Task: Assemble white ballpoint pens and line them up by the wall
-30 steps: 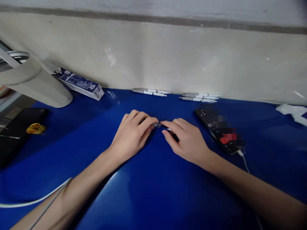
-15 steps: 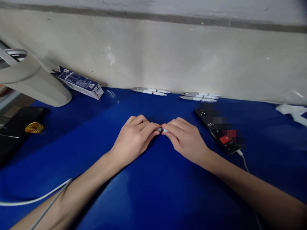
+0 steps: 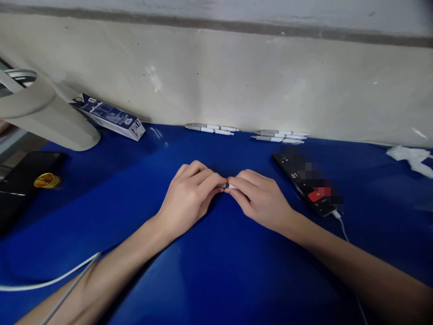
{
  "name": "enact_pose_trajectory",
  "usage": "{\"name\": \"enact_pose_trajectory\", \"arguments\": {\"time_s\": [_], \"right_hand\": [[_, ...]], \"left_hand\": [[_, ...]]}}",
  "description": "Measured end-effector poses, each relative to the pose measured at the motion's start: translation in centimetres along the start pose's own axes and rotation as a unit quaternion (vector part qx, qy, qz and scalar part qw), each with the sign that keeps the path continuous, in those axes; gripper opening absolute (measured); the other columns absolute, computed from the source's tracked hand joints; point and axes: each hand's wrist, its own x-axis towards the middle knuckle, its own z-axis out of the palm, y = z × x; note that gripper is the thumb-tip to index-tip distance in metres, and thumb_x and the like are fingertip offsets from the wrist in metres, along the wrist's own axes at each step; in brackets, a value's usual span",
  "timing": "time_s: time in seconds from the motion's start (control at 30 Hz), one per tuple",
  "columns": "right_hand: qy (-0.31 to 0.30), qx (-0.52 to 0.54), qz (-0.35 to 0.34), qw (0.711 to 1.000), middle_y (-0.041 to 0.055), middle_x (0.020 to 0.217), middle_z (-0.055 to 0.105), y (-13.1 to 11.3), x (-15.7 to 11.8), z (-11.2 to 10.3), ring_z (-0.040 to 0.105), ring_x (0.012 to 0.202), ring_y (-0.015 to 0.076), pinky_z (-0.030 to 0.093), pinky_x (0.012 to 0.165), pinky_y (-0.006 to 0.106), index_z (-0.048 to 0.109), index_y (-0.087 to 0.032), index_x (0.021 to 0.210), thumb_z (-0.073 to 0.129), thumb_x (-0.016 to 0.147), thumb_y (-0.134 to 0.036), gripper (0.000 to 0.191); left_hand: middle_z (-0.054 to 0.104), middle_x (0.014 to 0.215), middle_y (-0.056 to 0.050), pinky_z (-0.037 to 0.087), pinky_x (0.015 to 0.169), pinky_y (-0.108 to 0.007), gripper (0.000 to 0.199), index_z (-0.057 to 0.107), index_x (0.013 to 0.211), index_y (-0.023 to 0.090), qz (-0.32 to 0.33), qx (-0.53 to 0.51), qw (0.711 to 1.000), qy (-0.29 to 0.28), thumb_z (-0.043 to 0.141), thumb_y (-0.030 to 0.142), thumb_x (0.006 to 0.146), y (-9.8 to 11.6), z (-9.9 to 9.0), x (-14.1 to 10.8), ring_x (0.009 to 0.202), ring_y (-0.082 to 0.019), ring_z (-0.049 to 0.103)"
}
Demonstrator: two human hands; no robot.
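Over the middle of the blue table (image 3: 216, 271), my left hand (image 3: 192, 192) and my right hand (image 3: 260, 198) meet fingertip to fingertip. Both are closed on one pen (image 3: 231, 186), of which only a short grey and white stretch shows between the fingers. The rest of it is hidden inside the hands. Beyond them, against the wall, lies a pair of white and grey pens (image 3: 211, 129). A second group of several like pens (image 3: 280, 136) rests a little to the right.
A phone (image 3: 304, 185) with a white cable lies right of my right hand. Crumpled tissue (image 3: 411, 158) is at far right. On the left are a beige bin (image 3: 64, 122), a blue and white carton (image 3: 111, 115), a black phone-like object (image 3: 20, 189) and gold rings (image 3: 47, 180). A white cable (image 3: 50, 284) crosses my left forearm.
Both hands keep their hold on the pen and have shifted only slightly at the fingertips. The whole view has moved a few pixels; the other things lie as before.
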Motion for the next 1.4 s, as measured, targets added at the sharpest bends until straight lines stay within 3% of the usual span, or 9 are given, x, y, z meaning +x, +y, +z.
{"name": "enact_pose_trajectory", "arguments": {"time_s": [0.13, 0.23, 0.37, 0.47, 0.67, 0.83, 1.03, 1.23, 1.4], "right_hand": [[0.004, 0.005, 0.017, 1.0, 0.0034, 0.076, 0.057, -0.01, -0.08, 0.1, 0.051, 0.071, 0.0135, 0.039, 0.064, 0.027, 0.059, -0.016, 0.085, 0.04, 0.096, -0.025, 0.024], [0.012, 0.004, 0.028, 1.0, 0.0029, 0.075, 0.055, 0.0, -0.04, 0.12, 0.051, 0.07, 0.0133, 0.038, 0.062, 0.026, 0.06, -0.016, 0.087, 0.041, 0.096, -0.025, 0.023], [0.01, 0.003, 0.037, 0.999, 0.0024, 0.073, 0.054, 0.02, -0.02, 0.14, 0.049, 0.068, 0.013, 0.037, 0.062, 0.027, 0.061, -0.016, 0.086, 0.042, 0.095, -0.025, 0.023], [0.009, 0.005, 0.038, 0.999, 0.0026, 0.075, 0.055, 0.08, -0.07, 0.23, 0.049, 0.069, 0.0131, 0.038, 0.064, 0.027, 0.061, -0.016, 0.088, 0.043, 0.095, -0.025, 0.022], [0.006, 0.009, 0.043, 0.999, 0.0028, 0.077, 0.056, 0.17, -0.06, 0.28, 0.051, 0.071, 0.0132, 0.038, 0.063, 0.026, 0.061, -0.016, 0.092, 0.041, 0.096, -0.024, 0.022], [0.002, 0.001, 0.041, 0.999, 0.0026, 0.075, 0.055, 0.13, -0.03, 0.2, 0.05, 0.07, 0.0132, 0.038, 0.063, 0.027, 0.061, -0.016, 0.09, 0.041, 0.096, -0.025, 0.023], [0.005, 0.006, 0.046, 0.999, 0.0029, 0.079, 0.057, 0.33, -0.09, 0.36, 0.051, 0.072, 0.0134, 0.038, 0.064, 0.026, 0.061, -0.017, 0.095, 0.042, 0.096, -0.025, 0.021], [0.0, -0.007, 0.041, 0.999, 0.0026, 0.075, 0.055, 0.15, -0.04, 0.23, 0.05, 0.07, 0.0133, 0.037, 0.063, 0.026, 0.061, -0.016, 0.089, 0.041, 0.097, -0.026, 0.023], [0.003, 0.002, 0.043, 0.999, 0.0028, 0.078, 0.056, 0.25, -0.07, 0.31, 0.05, 0.071, 0.0131, 0.038, 0.063, 0.026, 0.062, -0.017, 0.094, 0.041, 0.097, -0.025, 0.023]], "left_hand": [[0.067, 0.093, -0.001, 0.039, 0.076, -0.033, 0.012, 0.062, 0.099, 0.022, -0.006, -0.027, 1.0, -0.008, 0.054, 0.023, 0.091, 0.07, -0.2, 0.05, 0.089, -0.019, 0.052], [0.066, 0.095, -0.003, 0.042, 0.078, -0.033, 0.021, 0.061, 0.107, 0.02, -0.056, -0.05, 0.997, 0.013, 0.057, 0.029, 0.089, 0.17, -0.41, 0.08, 0.089, -0.019, 0.053], [0.063, 0.076, -0.002, 0.041, 0.069, -0.031, 0.021, 0.064, 0.091, 0.017, -0.124, -0.034, 0.991, 0.02, 0.051, 0.033, 0.093, 0.06, -0.46, 0.1, 0.075, -0.017, 0.053], [0.062, 0.074, -0.002, 0.04, 0.067, -0.03, 0.021, 0.064, 0.087, 0.017, -0.114, -0.046, 0.992, -0.007, 0.049, 0.031, 0.094, -0.2, -0.47, 0.17, 0.074, -0.017, 0.051], [0.063, 0.093, -0.002, 0.042, 0.077, -0.03, 0.011, 0.061, 0.094, 0.018, -0.073, -0.106, 0.992, 0.003, 0.056, 0.028, 0.09, -0.32, -0.61, 0.35, 0.086, -0.017, 0.053], [0.06, 0.076, 0.0, 0.04, 0.064, -0.028, 0.019, 0.063, 0.09, 0.021, -0.17, -0.105, 0.98, -0.004, 0.05, 0.034, 0.093, -0.38, -0.62, 0.33, 0.073, -0.015, 0.053], [0.062, 0.089, -0.001, 0.042, 0.078, -0.029, 0.006, 0.059, 0.088, 0.019, -0.092, -0.147, 0.985, -0.003, 0.056, 0.024, 0.09, -0.58, -0.82, 0.54, 0.086, -0.015, 0.053], [0.061, 0.079, 0.0, 0.041, 0.065, -0.027, 0.017, 0.062, 0.09, 0.021, -0.167, -0.14, 0.976, -0.017, 0.05, 0.033, 0.093, -0.52, -0.82, 0.47, 0.077, -0.015, 0.054], [0.063, 0.09, -0.001, 0.042, 0.078, -0.03, 0.008, 0.06, 0.09, 0.02, -0.096, -0.152, 0.984, -0.018, 0.055, 0.026, 0.09, -0.64, -0.87, 0.5, 0.087, -0.016, 0.053]]}}
